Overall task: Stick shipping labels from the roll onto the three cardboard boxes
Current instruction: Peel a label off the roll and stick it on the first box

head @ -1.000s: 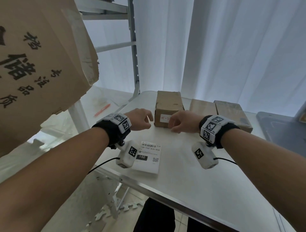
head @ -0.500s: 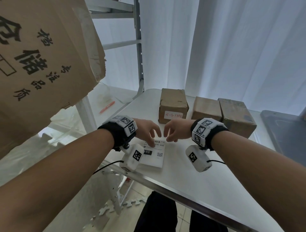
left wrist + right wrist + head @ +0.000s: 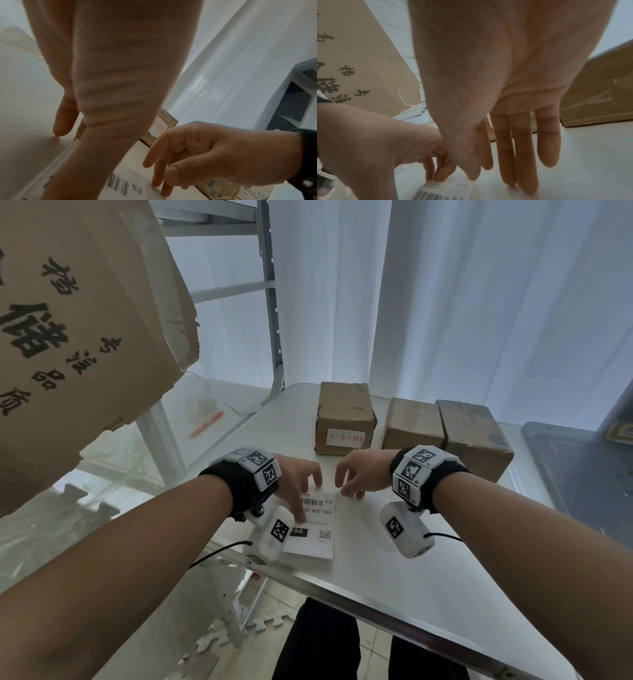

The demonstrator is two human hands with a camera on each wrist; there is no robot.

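Three brown cardboard boxes stand in a row at the back of the white table [image 3: 428, 594]: the left box [image 3: 344, 412], the middle box [image 3: 412, 422] and the right box [image 3: 472, 429]. The left box carries a small white sticker [image 3: 345, 438] with red handwriting on its front. A flat white stack of barcode labels [image 3: 317, 529] lies near the front edge. My left hand [image 3: 301, 481] rests on the stack, its thumb and fingertips pressing the top sheet. My right hand [image 3: 356, 474] touches down with straight fingers [image 3: 522, 155] at the stack's far right corner. Neither hand holds anything.
A big printed carton [image 3: 68, 337] hangs over the left side on a metal shelf frame [image 3: 274, 320]. An orange pen [image 3: 207, 419] lies on a lower surface to the left. A grey machine [image 3: 582, 474] sits at the right. White curtains hang behind.
Both hands drew back from the left box towards me and came down onto the label stack. The sticker on that box is now uncovered.
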